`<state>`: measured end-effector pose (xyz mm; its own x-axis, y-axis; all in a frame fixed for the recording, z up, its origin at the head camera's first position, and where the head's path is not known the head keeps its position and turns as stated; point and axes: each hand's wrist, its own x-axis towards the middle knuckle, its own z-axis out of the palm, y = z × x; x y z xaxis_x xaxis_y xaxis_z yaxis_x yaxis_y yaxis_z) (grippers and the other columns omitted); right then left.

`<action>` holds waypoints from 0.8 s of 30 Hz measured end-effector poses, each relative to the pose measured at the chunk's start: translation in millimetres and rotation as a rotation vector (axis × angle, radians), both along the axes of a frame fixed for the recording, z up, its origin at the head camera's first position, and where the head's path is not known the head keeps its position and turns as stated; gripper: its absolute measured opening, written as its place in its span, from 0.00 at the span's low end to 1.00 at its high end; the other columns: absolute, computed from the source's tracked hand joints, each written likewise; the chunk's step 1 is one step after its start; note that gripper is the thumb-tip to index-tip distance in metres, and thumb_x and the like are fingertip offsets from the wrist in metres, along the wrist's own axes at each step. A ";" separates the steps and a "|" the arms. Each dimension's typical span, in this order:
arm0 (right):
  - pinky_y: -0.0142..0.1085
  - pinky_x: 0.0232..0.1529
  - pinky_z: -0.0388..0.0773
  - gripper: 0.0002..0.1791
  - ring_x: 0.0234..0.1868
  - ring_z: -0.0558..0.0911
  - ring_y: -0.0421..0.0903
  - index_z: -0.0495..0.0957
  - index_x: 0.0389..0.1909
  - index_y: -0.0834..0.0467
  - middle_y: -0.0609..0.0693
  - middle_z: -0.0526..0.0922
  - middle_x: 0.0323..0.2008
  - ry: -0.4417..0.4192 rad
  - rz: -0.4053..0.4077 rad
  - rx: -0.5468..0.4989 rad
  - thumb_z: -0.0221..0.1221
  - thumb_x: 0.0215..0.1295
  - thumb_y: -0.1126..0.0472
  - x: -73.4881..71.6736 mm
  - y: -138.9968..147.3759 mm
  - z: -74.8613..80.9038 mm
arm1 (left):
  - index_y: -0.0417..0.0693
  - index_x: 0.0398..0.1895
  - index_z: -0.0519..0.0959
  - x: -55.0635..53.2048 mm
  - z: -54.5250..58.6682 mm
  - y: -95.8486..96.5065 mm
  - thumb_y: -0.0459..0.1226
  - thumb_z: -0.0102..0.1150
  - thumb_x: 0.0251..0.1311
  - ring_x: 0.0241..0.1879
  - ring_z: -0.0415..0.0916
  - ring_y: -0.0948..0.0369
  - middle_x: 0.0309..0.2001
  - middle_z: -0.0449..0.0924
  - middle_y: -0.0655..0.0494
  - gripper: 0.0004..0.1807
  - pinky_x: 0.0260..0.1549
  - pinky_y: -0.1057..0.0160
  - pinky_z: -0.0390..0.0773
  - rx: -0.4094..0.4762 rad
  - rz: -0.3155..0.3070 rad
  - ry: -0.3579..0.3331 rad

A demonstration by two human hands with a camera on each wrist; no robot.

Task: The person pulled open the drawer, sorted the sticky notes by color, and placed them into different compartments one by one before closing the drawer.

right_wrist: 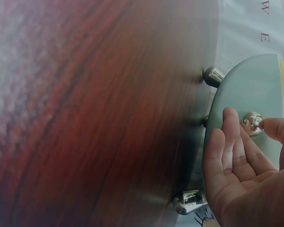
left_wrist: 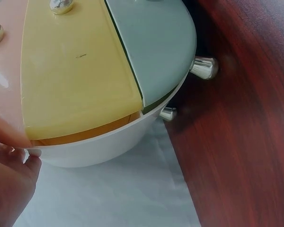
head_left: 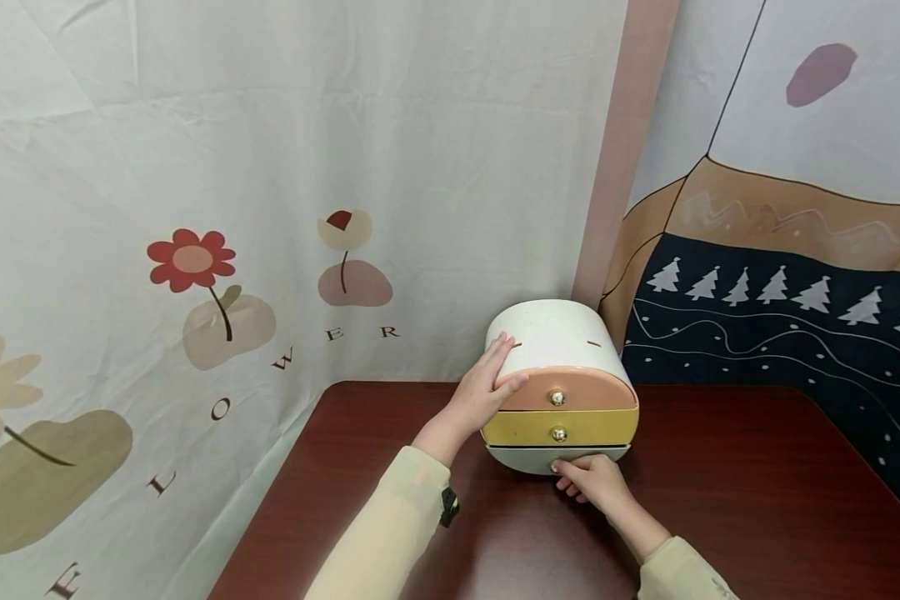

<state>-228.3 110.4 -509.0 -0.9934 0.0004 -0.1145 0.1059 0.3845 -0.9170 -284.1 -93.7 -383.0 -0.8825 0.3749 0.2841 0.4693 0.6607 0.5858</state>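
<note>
A small rounded drawer cabinet (head_left: 555,325) has a white shell and three stacked drawers: a peach drawer (head_left: 525,392) on top, a yellow drawer (head_left: 521,428) in the middle and a pale green drawer (head_left: 517,458) at the bottom. My left hand (head_left: 478,392) rests against the shell's upper left side, its thumb near the peach drawer's edge. Low in front, my right hand (head_left: 600,485) pinches the green drawer's round metallic knob (right_wrist: 252,124) between thumb and index finger. In the left wrist view, the yellow and green fronts stand slightly out from the shell's rim (left_wrist: 99,150).
The cabinet stands on short metallic feet (left_wrist: 205,68) on a dark red-brown wooden table (head_left: 757,492). Close behind hangs a pale curtain (head_left: 450,183) with flower prints. A second printed cloth (head_left: 780,333) with trees hangs to the right.
</note>
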 end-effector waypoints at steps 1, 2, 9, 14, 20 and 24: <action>0.35 0.21 0.78 0.16 0.18 0.80 0.41 0.86 0.28 0.66 0.51 0.84 0.19 0.003 0.004 0.002 0.63 0.58 0.54 -0.4 0.2 -0.2 | 0.58 0.75 0.50 0.2 0.2 -0.2 0.57 0.47 0.65 0.74 0.42 0.62 0.76 0.42 0.59 0.38 0.69 0.52 0.53 -0.002 -0.001 0.001; 0.35 0.21 0.78 0.16 0.18 0.80 0.41 0.86 0.28 0.66 0.50 0.84 0.19 0.003 0.005 0.004 0.63 0.58 0.54 -0.6 0.4 -0.4 | 0.58 0.75 0.50 0.2 0.2 -0.3 0.57 0.47 0.65 0.74 0.42 0.62 0.76 0.42 0.59 0.38 0.69 0.52 0.53 -0.004 0.000 0.001; 0.35 0.21 0.78 0.16 0.18 0.80 0.42 0.86 0.27 0.67 0.51 0.84 0.18 -0.005 0.005 0.002 0.63 0.57 0.55 -3.0 0.5 -1.1 | 0.58 0.75 0.51 0.7 1.6 -0.9 0.56 0.48 0.65 0.74 0.42 0.63 0.76 0.43 0.59 0.38 0.70 0.53 0.53 -0.004 0.002 -0.005; 0.37 0.22 0.78 0.16 0.18 0.79 0.42 0.85 0.25 0.67 0.51 0.84 0.17 -0.036 0.005 -0.008 0.63 0.57 0.55 -5.0 0.7 -0.5 | 0.58 0.75 0.51 1.2 3.0 -1.0 0.56 0.49 0.65 0.74 0.42 0.63 0.76 0.43 0.59 0.38 0.69 0.54 0.53 -0.010 0.003 0.001; 0.39 0.24 0.80 0.17 0.18 0.79 0.42 0.85 0.23 0.67 0.51 0.84 0.17 -0.066 0.012 0.003 0.62 0.58 0.55 -7.2 1.9 0.0 | 0.59 0.75 0.52 1.1 4.1 -1.9 0.56 0.49 0.65 0.74 0.43 0.63 0.76 0.44 0.60 0.38 0.69 0.53 0.54 -0.014 0.005 -0.003; 0.39 0.24 0.80 0.18 0.18 0.79 0.41 0.85 0.23 0.66 0.51 0.84 0.17 -0.075 0.008 0.008 0.62 0.58 0.54 -7.0 2.6 0.8 | 0.60 0.74 0.52 0.9 5.2 -1.8 0.57 0.50 0.64 0.74 0.44 0.63 0.76 0.44 0.61 0.38 0.69 0.52 0.54 -0.019 0.006 -0.005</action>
